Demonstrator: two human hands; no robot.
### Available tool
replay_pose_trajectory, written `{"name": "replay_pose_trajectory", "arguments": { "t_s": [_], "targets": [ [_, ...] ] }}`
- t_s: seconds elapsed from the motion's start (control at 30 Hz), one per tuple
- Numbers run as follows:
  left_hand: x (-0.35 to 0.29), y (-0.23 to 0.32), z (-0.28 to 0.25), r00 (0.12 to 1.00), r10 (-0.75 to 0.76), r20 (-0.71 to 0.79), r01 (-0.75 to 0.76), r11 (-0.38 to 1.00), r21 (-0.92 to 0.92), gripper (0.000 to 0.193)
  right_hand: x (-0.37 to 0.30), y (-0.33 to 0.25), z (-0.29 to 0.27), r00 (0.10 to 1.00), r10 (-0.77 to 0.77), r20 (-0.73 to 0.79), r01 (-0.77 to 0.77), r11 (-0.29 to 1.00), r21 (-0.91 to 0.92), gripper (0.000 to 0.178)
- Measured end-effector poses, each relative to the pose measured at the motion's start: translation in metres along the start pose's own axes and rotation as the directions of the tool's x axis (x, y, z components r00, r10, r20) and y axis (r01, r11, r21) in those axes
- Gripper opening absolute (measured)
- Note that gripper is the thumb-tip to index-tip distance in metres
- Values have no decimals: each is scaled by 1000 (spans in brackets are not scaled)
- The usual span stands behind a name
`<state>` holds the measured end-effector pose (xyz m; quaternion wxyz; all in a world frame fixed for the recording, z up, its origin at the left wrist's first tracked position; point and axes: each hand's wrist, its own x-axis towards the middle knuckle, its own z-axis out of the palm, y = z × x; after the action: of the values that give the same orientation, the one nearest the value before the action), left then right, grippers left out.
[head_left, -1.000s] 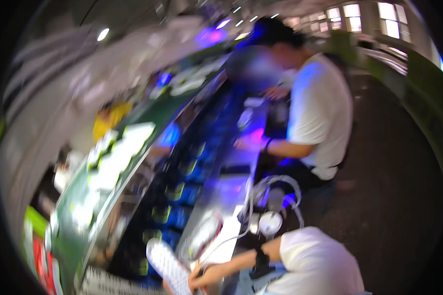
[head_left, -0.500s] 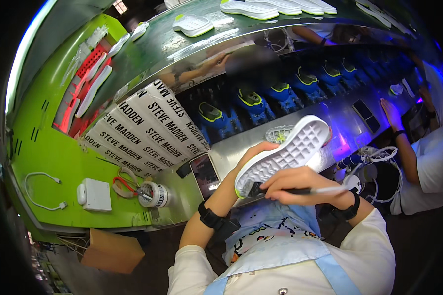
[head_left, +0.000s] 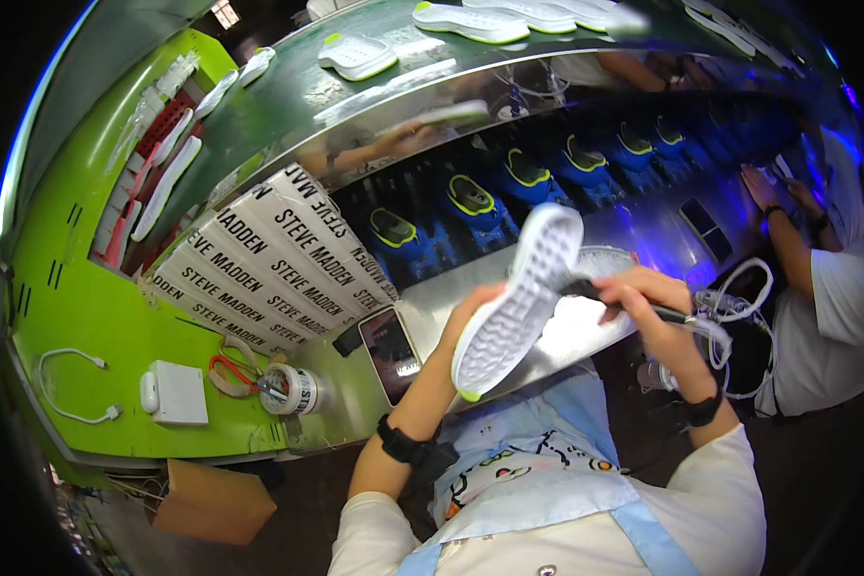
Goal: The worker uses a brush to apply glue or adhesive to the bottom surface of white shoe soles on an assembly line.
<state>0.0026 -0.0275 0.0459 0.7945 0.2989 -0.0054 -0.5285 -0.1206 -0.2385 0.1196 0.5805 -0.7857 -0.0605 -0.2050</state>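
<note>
My left hand (head_left: 472, 312) grips a white shoe sole (head_left: 516, 298) from behind, holding it up over the steel bench with its studded tread facing me and a green tip at the bottom. My right hand (head_left: 646, 305) is closed on a dark pen-like tool (head_left: 662, 312), whose tip touches the sole's right edge near the top. A white cable runs from the tool's rear end to the right. Black wristbands are on both wrists.
A phone (head_left: 391, 351) lies on the steel bench (head_left: 432, 307). Blue shoe moulds (head_left: 470, 204) run along the conveyor behind. Printed white sheets (head_left: 269, 264), tape roll (head_left: 290, 389), scissors (head_left: 228, 370) and white charger (head_left: 178, 392) sit left. Another person (head_left: 826, 278) works at right; coiled white cable (head_left: 739, 307) lies between us.
The view swung from down the line to my own bench a second ago. Since half a second ago, the sole has tilted more upright and my right hand with the tool sits higher on it.
</note>
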Motion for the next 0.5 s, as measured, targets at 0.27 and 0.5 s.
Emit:
{"name": "replay_pose_trajectory", "arguments": {
  "t_s": [0.27,0.5],
  "targets": [
    [7,22,18,908,169,383,-179,984,-11,79,-3,-5,48,894,-24,448,-42,990,136,17],
    [-38,94,61,806,300,510,-376,925,50,71,-5,3,15,963,123,241,-239,806,542,37]
  ]
}}
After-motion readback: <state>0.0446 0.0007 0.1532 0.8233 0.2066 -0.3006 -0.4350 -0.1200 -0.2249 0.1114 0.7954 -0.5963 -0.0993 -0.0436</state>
